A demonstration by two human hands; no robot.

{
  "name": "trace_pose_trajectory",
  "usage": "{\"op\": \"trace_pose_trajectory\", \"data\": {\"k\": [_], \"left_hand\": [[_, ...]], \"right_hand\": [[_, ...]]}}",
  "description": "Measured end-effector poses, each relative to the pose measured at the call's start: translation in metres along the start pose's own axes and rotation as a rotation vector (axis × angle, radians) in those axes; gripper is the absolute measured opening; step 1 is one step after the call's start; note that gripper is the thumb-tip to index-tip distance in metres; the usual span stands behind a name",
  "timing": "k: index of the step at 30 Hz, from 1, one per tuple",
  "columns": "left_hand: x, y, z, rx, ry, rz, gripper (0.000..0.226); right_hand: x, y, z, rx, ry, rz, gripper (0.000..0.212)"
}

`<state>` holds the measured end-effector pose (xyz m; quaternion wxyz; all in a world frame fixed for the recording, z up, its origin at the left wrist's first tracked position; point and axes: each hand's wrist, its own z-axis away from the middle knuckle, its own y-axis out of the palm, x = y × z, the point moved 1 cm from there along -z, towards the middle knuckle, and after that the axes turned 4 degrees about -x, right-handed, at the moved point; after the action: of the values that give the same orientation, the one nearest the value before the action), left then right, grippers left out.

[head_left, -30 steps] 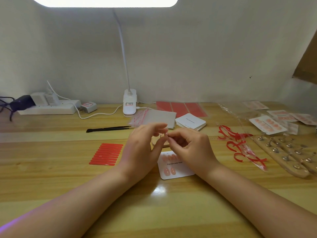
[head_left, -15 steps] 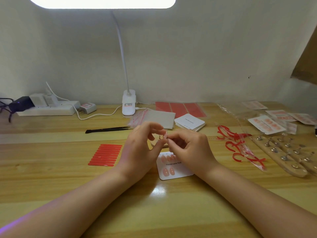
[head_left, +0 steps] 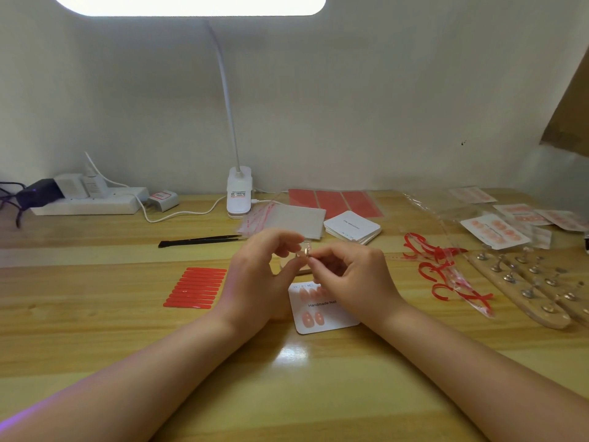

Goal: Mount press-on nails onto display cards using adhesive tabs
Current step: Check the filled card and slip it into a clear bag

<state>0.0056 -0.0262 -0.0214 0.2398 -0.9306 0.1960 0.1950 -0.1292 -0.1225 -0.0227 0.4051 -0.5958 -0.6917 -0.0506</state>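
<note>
Both hands are up just above the table point(head_left: 95, 330), fingertips meeting over the display card point(head_left: 322, 317). The left hand point(head_left: 255, 282) is pinching a small glossy press-on nail point(head_left: 302, 249) between thumb and fingers, and the right hand point(head_left: 347, 275) is pinching at its near edge with thumb and forefinger, probably fussing with an adhesive tab or its liner, though that bit's too tiny to make out.

The card lies flat right under the hands with a few pink nails already stuck on, so I'd say it's partway filled.

What could go sideways: the tab folding onto itself or sticking to a fingertip instead of the nail, or the nail popping out of that light pinch and skittering off. Setting it down crooked would also spoil the row.

Readable text: the card says "Handmade Nail". The stack of blank cards point(head_left: 352, 226) further back has print too, but it's upside down and too small to read.
</note>
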Motion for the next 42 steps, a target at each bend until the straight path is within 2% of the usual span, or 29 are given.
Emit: {"op": "trace_pose_trajectory", "data": {"k": [3,7,14,22,26,32,34,36,38,39,42], "left_hand": [[0.000,0.000,-0.001,0.013,0.051,-0.028,0.021],[-0.003,0.001,-0.001,-0.012,0.068,-0.041,0.023],[-0.002,0.000,0.000,-0.002,-0.035,-0.045,0.028],[-0.008,0.001,0.000,0.074,-0.109,-0.068,0.027],[-0.011,0.001,0.000,0.119,-0.121,-0.074,0.028],[-0.007,0.000,0.000,0.106,-0.169,-0.073,0.027],[-0.004,0.000,0.000,0.105,-0.191,-0.062,0.027],[-0.002,-0.001,0.001,0.108,-0.211,-0.055,0.025],[0.000,-0.001,0.001,0.123,-0.217,-0.051,0.020],[0.000,-0.001,0.000,0.132,-0.216,-0.046,0.018],[0.000,-0.001,-0.001,0.160,-0.216,-0.038,0.015]], "right_hand": [[-0.001,0.001,0.000,0.004,0.022,-0.017,0.006],[-0.002,0.002,0.000,-0.006,0.039,-0.009,0.005],[-0.012,-0.005,-0.006,-0.115,0.207,0.018,0.008],[-0.024,-0.004,-0.012,0.036,0.360,0.289,0.010],[-0.022,-0.002,-0.014,0.125,0.356,0.411,0.020],[-0.018,-0.009,-0.011,0.077,0.314,0.392,0.016],[-0.016,-0.015,-0.012,0.092,0.289,0.398,0.022],[-0.010,-0.023,-0.018,0.199,0.279,0.424,0.024],[-0.002,-0.035,-0.025,0.417,0.329,0.383,0.020],[0.002,-0.040,-0.029,0.549,0.360,0.363,0.026],[0.008,-0.050,-0.033,0.887,0.404,0.457,0.079]]}}
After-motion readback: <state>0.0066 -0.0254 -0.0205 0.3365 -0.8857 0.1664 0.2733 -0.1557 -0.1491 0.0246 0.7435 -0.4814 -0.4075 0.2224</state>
